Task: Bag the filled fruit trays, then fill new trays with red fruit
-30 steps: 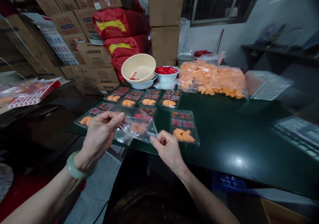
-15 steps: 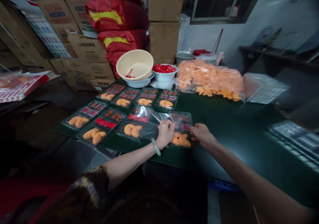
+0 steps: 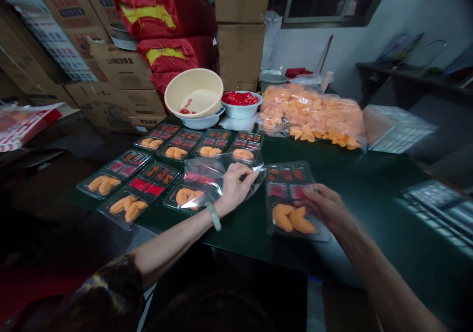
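Clear, thin plastic, by look a moulded tray (image 3: 284, 200), sits nearest, right of centre in the frame, over the green tabletop (image 3: 236, 231); whether it rests there or is slightly raised cannot be told. Contents: a pair of orange pieces (image 3: 284, 217) in the lower compartment, red packets (image 3: 276, 190) in the middle, small dark items above. Judgement: light, weight biased to the orange end, walls flexible, surface slick; contents probably loose enough to slide if tipped. Best hold: the rigid side rim, level, beside the middle compartments, without pressing on the orange pieces. Right hand (image 3: 327, 204), somewhat blurred, comes in from the lower right, thumb and fingers pinched on the tray's right edge; forearm angled up and leftward. Left hand (image 3: 237, 186), bangle (image 3: 213, 216) at the wrist, reaches from the lower left to mid-frame, thumb and forefinger narrowed on a clear bag (image 3: 207, 166). Bag: very soft, near weightless, likely to cling and crease; the mouth edge seems the place to grip. It drapes over another filled tray (image 3: 168, 200); inside or merely beneath, cannot tell. Farther off, a row of filled trays crosses centre-left; behind these, a cream basin (image 3: 197, 95), a pale bowl (image 3: 240, 110) of red packets, and, upper right of centre, a large sack (image 3: 314, 108) of orange pieces.
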The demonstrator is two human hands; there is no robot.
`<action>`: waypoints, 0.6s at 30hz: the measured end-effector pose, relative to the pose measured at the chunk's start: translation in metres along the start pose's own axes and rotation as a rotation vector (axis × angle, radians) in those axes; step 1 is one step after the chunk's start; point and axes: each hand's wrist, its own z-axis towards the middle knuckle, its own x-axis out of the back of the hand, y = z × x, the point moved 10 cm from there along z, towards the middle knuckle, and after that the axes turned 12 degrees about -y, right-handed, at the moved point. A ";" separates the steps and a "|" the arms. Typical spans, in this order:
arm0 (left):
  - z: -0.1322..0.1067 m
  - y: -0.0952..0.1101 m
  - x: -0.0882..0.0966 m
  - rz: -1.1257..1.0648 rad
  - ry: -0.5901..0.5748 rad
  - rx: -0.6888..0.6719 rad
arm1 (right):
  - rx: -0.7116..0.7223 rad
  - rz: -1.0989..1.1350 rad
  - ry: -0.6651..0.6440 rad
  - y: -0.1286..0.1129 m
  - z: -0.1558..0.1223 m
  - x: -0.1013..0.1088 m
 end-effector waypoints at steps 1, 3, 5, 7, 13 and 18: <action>0.005 0.011 0.000 0.008 -0.014 -0.076 | 0.010 -0.010 0.005 -0.005 -0.012 0.015; 0.012 0.030 -0.016 0.045 -0.117 -0.212 | -0.029 -0.036 -0.002 -0.011 -0.042 0.038; 0.010 0.047 -0.051 0.125 -0.298 -0.337 | -0.096 -0.019 0.005 -0.008 -0.076 0.049; -0.001 0.060 -0.095 0.198 -0.522 -0.458 | -0.163 0.046 -0.018 0.003 -0.106 0.046; -0.035 0.069 -0.173 -0.022 -1.006 -0.535 | -0.283 0.173 -0.387 0.056 -0.135 0.002; -0.026 0.053 -0.156 -0.137 -1.016 -0.328 | -0.263 0.197 -0.417 0.074 -0.134 0.012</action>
